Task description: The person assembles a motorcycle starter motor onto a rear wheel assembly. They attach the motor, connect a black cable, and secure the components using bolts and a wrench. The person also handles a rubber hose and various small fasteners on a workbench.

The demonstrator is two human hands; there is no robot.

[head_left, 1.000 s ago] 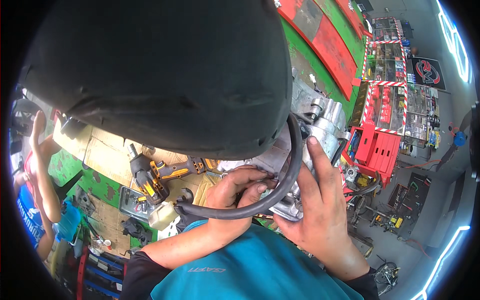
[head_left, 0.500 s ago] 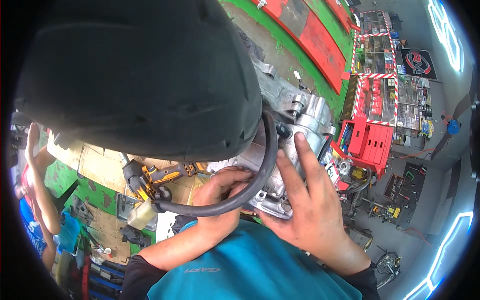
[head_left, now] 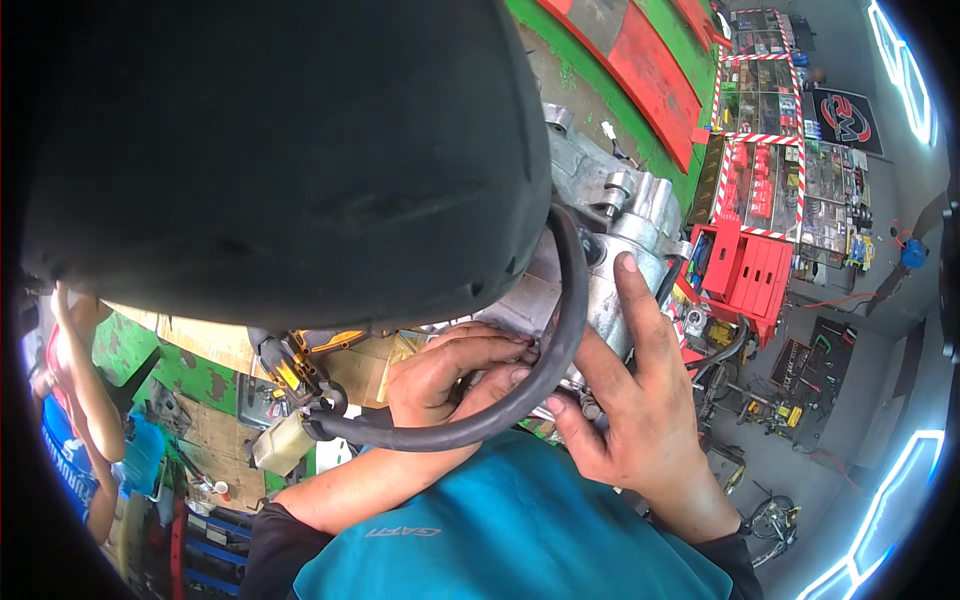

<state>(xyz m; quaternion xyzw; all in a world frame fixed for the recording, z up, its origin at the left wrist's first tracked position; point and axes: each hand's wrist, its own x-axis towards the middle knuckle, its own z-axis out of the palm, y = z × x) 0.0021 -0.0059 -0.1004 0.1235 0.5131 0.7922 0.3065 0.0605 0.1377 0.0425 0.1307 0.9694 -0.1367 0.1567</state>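
Two hands on grey metal engine casing (head_left: 610,230), centre of view, under large black seat-like mass (head_left: 280,150). Left hand (head_left: 455,375) curled, fingertips pinching at casing seam behind black hose (head_left: 540,370). Right hand (head_left: 630,400) open, flat, bracing. Advisable: keep brace firm, hose clear of fingertips; pinched item hidden.

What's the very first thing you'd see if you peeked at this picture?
A huge black rounded shape fills the top left. Below it, the left hand and right hand press on a silvery metal engine in the middle, with a thick black hose curving across them. A bright red cabinet stands at the right.
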